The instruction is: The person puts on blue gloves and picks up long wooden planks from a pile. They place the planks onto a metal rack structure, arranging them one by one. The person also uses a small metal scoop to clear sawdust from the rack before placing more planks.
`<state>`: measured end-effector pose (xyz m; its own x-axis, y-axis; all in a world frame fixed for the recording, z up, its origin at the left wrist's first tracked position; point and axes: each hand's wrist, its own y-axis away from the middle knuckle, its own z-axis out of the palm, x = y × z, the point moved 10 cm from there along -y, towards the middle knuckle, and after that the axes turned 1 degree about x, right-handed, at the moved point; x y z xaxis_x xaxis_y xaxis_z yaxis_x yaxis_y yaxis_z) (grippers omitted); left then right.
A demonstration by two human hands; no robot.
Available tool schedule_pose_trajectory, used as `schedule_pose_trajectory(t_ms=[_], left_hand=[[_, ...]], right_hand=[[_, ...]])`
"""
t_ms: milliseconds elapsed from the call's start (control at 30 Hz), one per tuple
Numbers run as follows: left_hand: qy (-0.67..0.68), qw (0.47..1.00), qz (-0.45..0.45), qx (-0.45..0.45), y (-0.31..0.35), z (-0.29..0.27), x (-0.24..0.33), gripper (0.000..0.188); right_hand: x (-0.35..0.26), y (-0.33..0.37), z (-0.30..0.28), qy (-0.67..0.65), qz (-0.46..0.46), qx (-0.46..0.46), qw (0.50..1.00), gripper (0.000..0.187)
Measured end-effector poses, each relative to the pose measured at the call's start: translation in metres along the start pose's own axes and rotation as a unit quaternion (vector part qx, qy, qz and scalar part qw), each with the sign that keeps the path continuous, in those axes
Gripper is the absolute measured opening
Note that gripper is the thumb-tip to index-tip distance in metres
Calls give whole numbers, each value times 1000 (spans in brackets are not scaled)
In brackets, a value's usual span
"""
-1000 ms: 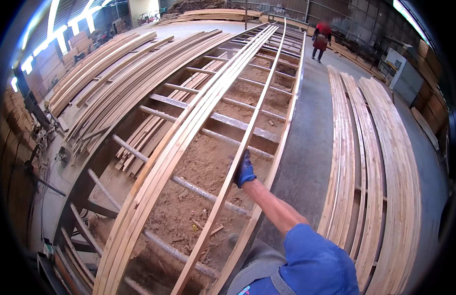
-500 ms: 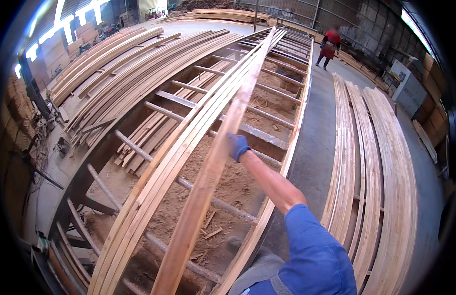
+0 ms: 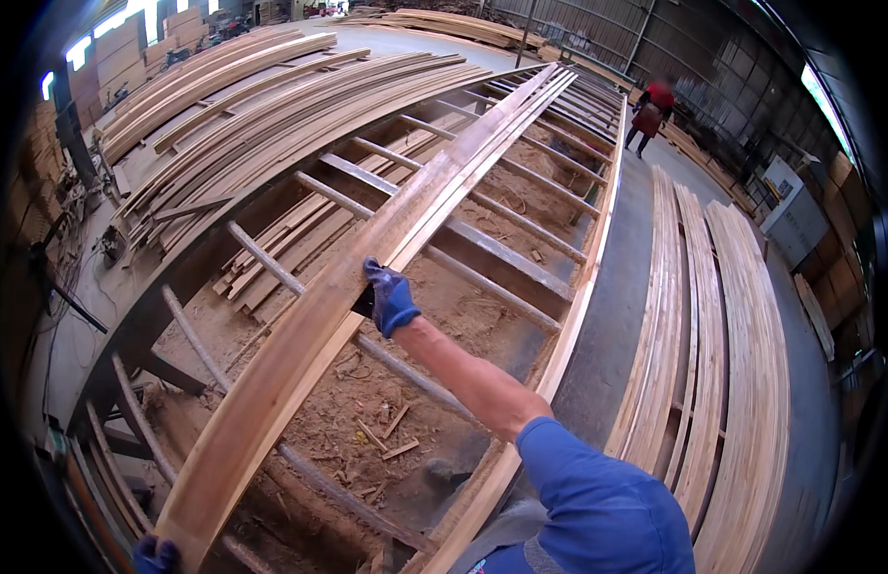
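A long wide wooden board (image 3: 300,330) runs away from me across the round bars of a metal rack (image 3: 513,295). It lies over several narrower boards (image 3: 327,350), whose light edges show along its right side. My right hand (image 3: 393,298), in a blue glove, is closed on the board's right edge about midway along its near half. At the lower left my left hand (image 3: 155,555), also gloved, has its fingers curled at the board's near end; the frame's edge cuts off the rest of it.
Stacked long boards (image 3: 741,383) lie on the floor at right, with more piles (image 3: 300,124) at left. Below the bars are sawdust and wood scraps (image 3: 391,430). A person in red (image 3: 652,113) stands far right near a grey cabinet (image 3: 794,210).
The wide board has moved left and now lies over the narrower boards. My right hand has travelled left and nearer with it. My left hand has come into view at the lower left.
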<state>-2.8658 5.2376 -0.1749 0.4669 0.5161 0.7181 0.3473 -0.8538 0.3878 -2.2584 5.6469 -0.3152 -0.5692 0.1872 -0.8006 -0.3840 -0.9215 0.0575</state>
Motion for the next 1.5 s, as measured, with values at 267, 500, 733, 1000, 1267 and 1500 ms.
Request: schedule_pose_trajectory(t_ms=[267, 500, 733, 1000, 1267, 1500], left_hand=[[75, 994, 54, 62, -79, -56, -130, 19], [-104, 978, 173, 45, -100, -17, -24, 53], [-184, 975, 52, -111, -163, 6, -100, 49], [-154, 984, 93, 11, -155, -27, -56, 28], [-304, 864, 262, 304, 34, -29, 83, 37], [303, 929, -106, 186, 113, 38, -103, 37]], right_hand=[[46, -19, 26, -55, 31, -5, 998, 21], [27, 34, 70, 86, 225, -92, 966, 38], [106, 141, 87, 101, 355, -134, 920, 47], [126, 117, 130, 47, 273, -140, 951, 45], [141, 59, 244, -7, 279, -188, 942, 32], [125, 216, 193, 294, 326, -509, 740, 34]])
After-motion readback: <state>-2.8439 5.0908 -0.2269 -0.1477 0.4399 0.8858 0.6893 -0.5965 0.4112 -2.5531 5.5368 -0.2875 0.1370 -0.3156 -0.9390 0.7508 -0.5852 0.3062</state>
